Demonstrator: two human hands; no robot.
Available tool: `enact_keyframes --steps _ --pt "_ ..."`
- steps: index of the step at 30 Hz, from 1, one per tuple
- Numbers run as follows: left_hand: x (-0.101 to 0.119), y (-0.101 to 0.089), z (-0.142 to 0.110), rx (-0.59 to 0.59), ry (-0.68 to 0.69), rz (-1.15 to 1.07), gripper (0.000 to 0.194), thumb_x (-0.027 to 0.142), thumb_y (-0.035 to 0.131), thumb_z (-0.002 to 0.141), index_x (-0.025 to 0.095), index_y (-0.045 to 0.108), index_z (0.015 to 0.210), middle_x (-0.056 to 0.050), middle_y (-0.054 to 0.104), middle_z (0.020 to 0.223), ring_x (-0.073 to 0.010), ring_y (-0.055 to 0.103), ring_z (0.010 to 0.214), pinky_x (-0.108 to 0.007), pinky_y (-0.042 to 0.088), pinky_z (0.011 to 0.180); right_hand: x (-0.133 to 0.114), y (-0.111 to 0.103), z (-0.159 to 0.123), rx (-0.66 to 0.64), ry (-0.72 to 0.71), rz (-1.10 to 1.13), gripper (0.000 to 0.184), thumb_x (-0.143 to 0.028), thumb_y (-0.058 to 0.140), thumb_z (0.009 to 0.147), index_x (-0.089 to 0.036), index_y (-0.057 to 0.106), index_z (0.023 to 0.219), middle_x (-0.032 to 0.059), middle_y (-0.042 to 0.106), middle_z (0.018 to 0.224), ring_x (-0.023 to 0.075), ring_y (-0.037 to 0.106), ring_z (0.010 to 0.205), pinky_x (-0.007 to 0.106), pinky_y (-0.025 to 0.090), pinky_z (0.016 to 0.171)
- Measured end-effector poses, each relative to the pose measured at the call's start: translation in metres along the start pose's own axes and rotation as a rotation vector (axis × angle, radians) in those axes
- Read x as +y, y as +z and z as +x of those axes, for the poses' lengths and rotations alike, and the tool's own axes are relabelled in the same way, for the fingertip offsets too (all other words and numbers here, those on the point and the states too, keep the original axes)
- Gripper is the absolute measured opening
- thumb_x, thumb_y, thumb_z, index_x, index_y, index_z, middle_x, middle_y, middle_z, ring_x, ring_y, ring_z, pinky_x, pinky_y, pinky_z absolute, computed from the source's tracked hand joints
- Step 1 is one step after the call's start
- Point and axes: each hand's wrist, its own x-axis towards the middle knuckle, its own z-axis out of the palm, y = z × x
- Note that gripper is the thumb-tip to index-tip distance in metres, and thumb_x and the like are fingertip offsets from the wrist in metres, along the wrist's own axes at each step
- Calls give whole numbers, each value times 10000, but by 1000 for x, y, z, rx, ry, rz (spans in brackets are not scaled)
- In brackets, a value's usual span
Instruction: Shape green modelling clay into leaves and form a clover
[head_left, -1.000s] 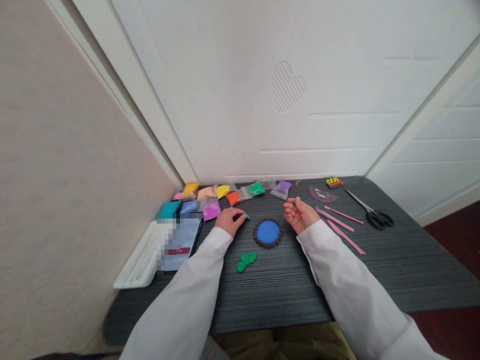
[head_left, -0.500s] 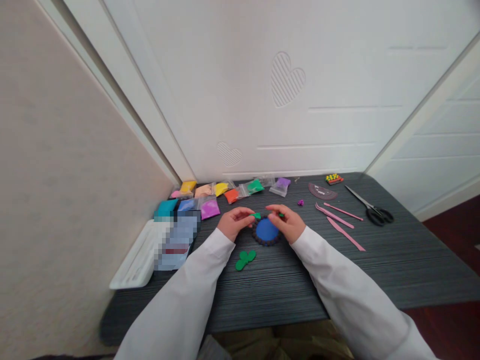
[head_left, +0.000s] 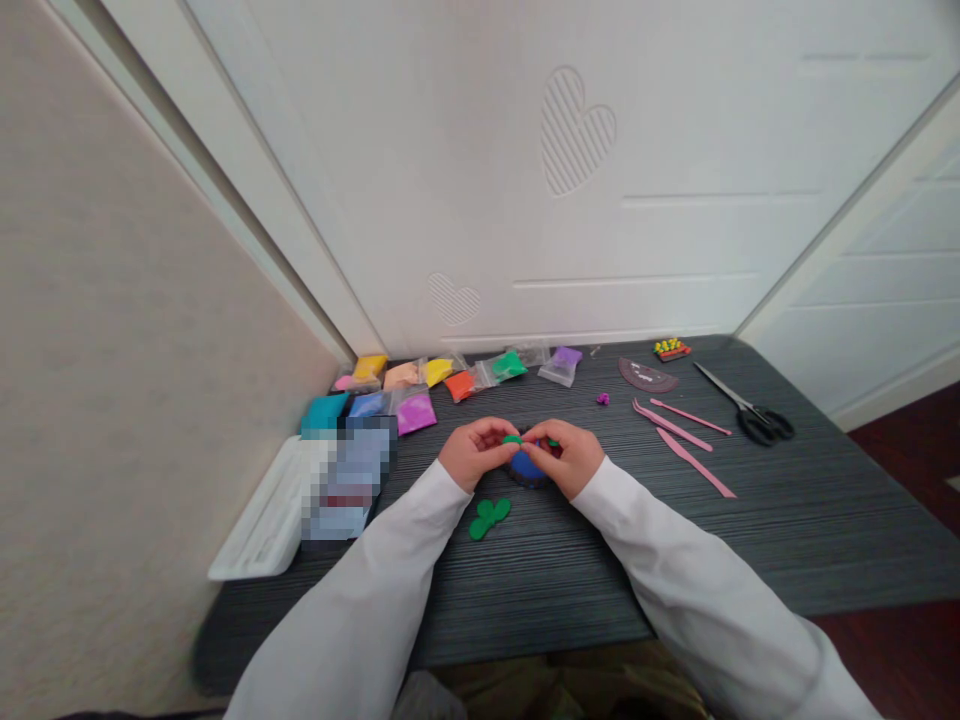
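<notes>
My left hand [head_left: 474, 453] pinches a small green clay piece [head_left: 513, 439] between thumb and fingers. My right hand [head_left: 568, 456] has its thumb and forefinger closed on the right end of that same piece, and the fingertips of both hands nearly meet. Beneath them lies a blue clay disc [head_left: 528, 466] with a dark beaded rim, partly covered by the fingers. Another bit of green [head_left: 553, 442] shows by my right fingers; whether they hold it I cannot tell. Closer to me, a green clay shape with three rounded lobes [head_left: 489, 518] lies flat on the table.
Bags of coloured clay, including a magenta bag [head_left: 415, 411], line the back left. A white tray [head_left: 259, 520] stands at left. At right lie pink modelling tools [head_left: 696, 463], black-handled scissors [head_left: 759, 424], a clear protractor [head_left: 646, 376] and a small purple lump [head_left: 603, 399].
My right hand has moved left, bringing its fingertips to the green piece in my left hand. The hands now cover more of the blue disc. The view has shifted slightly.
</notes>
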Motion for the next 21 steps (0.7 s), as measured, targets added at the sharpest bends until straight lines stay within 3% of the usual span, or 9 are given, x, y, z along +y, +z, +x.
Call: enact_keyframes --steps 3,7,12,16,21 --pt "3 1 0 39 10 37 190 197 703 552 137 605 703 10 601 648 -84 535 570 -211 423 563 1 1 1 -22 103 113 103 -267 618 632 -188 637 693 -21 545 585 82 427 535 236 352 544" --pt "1 -10 8 167 44 76 209 219 699 547 142 583 703 19 585 632 -82 518 545 -218 416 552 -2 -1 1 -149 251 399 169 -312 642 601 -157 590 643 -34 517 497 55 395 432 211 322 442" --pt "-5 -35 20 347 68 66 282 286 688 545 151 540 744 42 550 588 -73 494 495 -226 417 525 -11 -11 2 -189 355 792 213 -320 641 596 -184 491 664 14 624 674 68 463 479 216 361 448" --pt "-10 -37 20 342 48 51 311 291 699 530 142 554 761 29 568 605 -82 517 519 -234 430 533 -9 -18 8 -130 399 985 157 -202 600 619 -200 483 724 -14 616 681 55 464 494 185 346 455" --pt "-12 -36 20 331 35 45 307 279 705 529 141 569 766 26 578 601 -82 523 515 -232 431 531 -1 -22 13 -98 420 1133 129 -132 514 603 -181 524 721 -47 482 536 49 369 424 192 285 424"
